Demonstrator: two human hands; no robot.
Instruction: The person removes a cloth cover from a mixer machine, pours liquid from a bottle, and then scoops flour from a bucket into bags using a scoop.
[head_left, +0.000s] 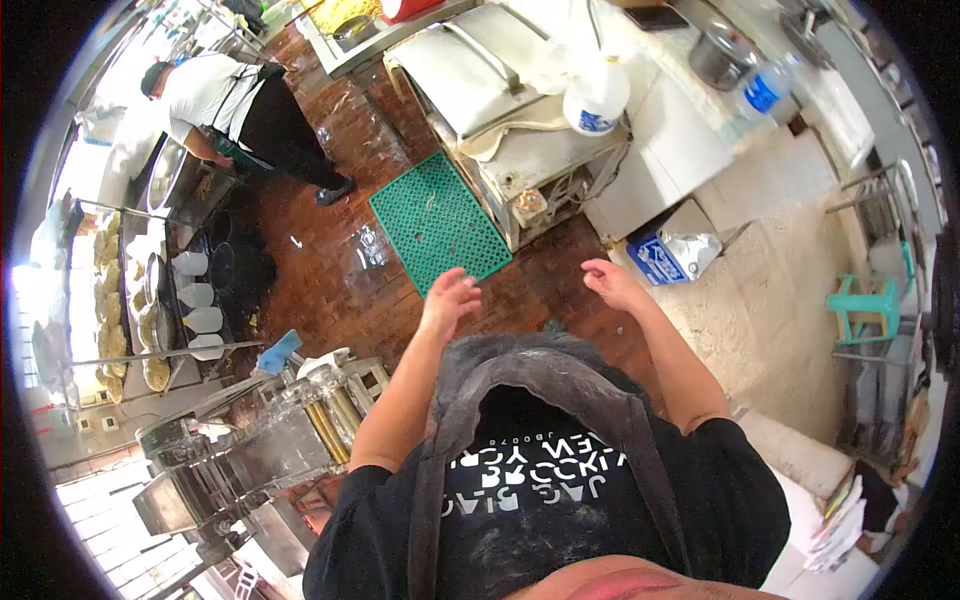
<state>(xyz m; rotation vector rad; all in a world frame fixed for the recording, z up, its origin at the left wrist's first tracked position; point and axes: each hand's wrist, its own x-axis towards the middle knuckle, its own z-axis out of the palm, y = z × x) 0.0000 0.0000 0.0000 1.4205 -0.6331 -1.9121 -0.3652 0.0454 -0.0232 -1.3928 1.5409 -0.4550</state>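
Both of my hands are raised in front of my chest, apart from each other, above the brown tiled floor. My left hand (pixel 454 300) is near the lower edge of a green perforated mat (pixel 440 225), fingers loosely curled and apart, holding nothing visible. On the other side, my right hand (pixel 612 284) has its fingers apart and nothing in them. It is nearest to a blue and white box (pixel 657 259) on the floor. A dark apron (pixel 540 372) hangs over my black shirt.
A co-worker (pixel 215 95) bends over a metal basin at the upper left. A white cabinet (pixel 480 75) with a white jug (pixel 597 98) stands ahead. Rollers of a machine (pixel 325 415) are at lower left; a green stool (pixel 865 308) stands at right.
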